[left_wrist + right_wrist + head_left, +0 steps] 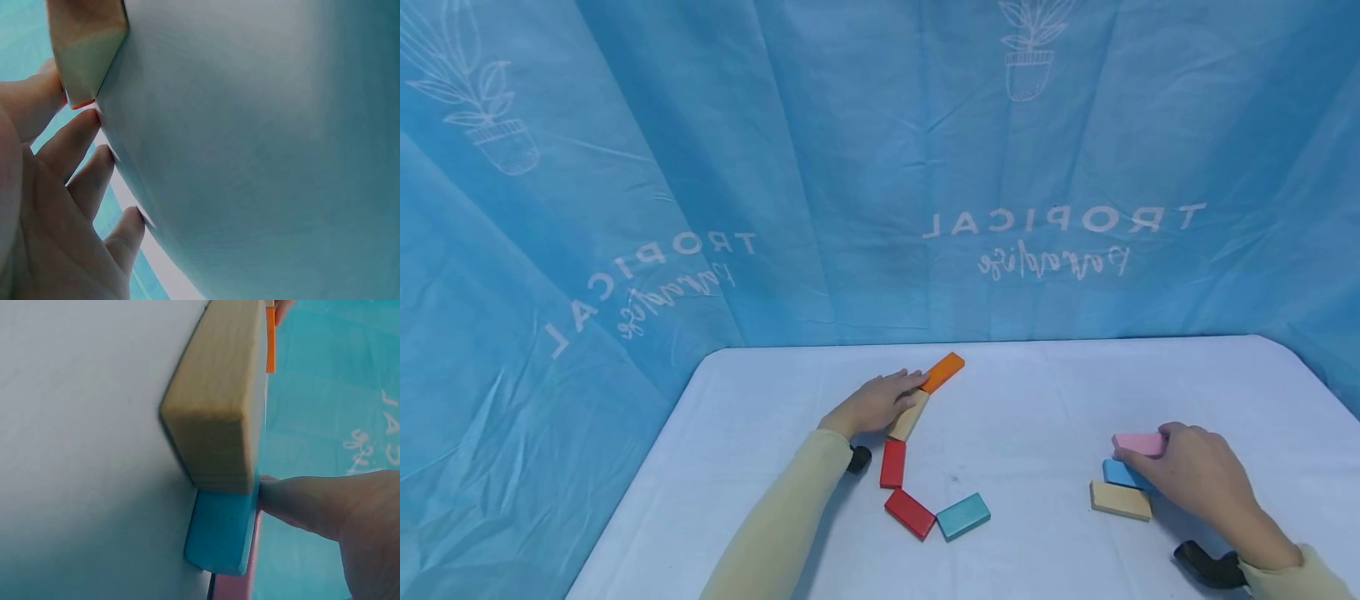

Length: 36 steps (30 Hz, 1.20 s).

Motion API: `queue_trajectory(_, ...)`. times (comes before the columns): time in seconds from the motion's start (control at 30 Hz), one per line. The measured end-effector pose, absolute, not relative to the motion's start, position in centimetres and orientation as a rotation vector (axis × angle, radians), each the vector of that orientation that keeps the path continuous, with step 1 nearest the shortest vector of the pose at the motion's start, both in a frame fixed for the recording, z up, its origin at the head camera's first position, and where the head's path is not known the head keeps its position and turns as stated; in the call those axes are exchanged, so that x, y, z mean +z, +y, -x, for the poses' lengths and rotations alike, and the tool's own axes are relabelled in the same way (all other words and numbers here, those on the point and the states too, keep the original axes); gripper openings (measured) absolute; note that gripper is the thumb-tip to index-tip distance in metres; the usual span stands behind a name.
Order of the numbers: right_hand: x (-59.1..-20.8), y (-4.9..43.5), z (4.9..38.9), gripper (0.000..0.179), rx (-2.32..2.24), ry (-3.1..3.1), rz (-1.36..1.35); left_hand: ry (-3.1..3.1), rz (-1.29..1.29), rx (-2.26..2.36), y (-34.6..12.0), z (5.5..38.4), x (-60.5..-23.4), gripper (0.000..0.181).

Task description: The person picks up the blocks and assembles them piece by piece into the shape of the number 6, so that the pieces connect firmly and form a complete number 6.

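Observation:
My left hand [880, 402] lies over a plain wooden block [908, 417], its extended fingers touching the join with an orange block [943, 372]. In the left wrist view, the fingers [87, 156] are spread beside the wooden block [87, 56]. My right hand [1198, 467] pinches a pink block [1138, 444], thumb on the near side and fingers behind it. Just in front of the pink block lie a blue block [1122, 474] and another plain wooden block [1120, 501], side by side. The right wrist view shows the thumb [306, 503] beside the blue block [222, 531].
From the plain block under my left hand, a bent line runs nearer through a red block [892, 464], a second red block [911, 513] and a teal block [963, 517]. All lie on a white-covered table [1022, 433]. Blue printed curtains [880, 167] hang behind and at the left.

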State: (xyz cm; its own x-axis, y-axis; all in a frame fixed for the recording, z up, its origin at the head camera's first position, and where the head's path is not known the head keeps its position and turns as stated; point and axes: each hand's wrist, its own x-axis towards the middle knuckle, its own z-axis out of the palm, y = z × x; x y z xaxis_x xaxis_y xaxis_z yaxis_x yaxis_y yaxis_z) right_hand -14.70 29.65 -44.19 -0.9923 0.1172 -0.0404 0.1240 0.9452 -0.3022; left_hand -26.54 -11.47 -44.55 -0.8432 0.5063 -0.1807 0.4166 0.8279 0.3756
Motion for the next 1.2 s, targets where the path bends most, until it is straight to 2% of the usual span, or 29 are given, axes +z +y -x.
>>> queue_trajectory(0.53, -43.3, 28.7, 14.3, 0.099, -0.596, 3.160, -0.127, 2.732, -0.692, 0.495, -11.5, 26.5, -44.4, 0.052)
queue_trajectory(1.2, -42.8, 25.0, 13.0, 0.084, -0.729, 3.200, 0.075, 2.735, -0.714, 0.496, -11.4, 26.4, -44.4, 0.052)
